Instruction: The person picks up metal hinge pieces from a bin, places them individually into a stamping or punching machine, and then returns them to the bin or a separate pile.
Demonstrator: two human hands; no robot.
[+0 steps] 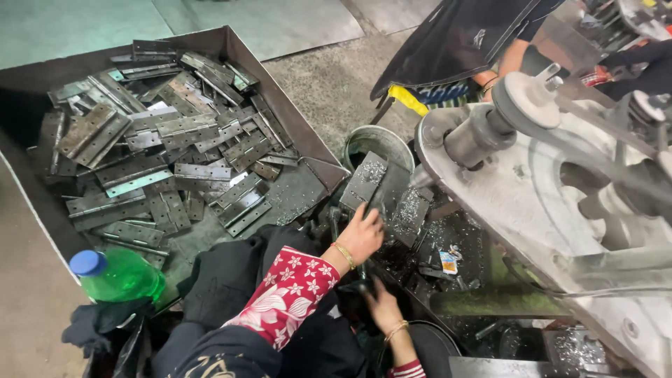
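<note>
At the machine, left hand (360,234) on hinge plate (365,180)

I'm seeing my left hand (362,234) pressing a metal hinge plate (381,192) at the machine (546,203) | right hand (381,308) resting at 6 o'clock | tray of hinges (294,126) lying at 10 o'clock | green bottle (119,275) lying at 8 o'clock

dim, even overhead light | soft shadows | slight blur | mild edge distortion
</note>
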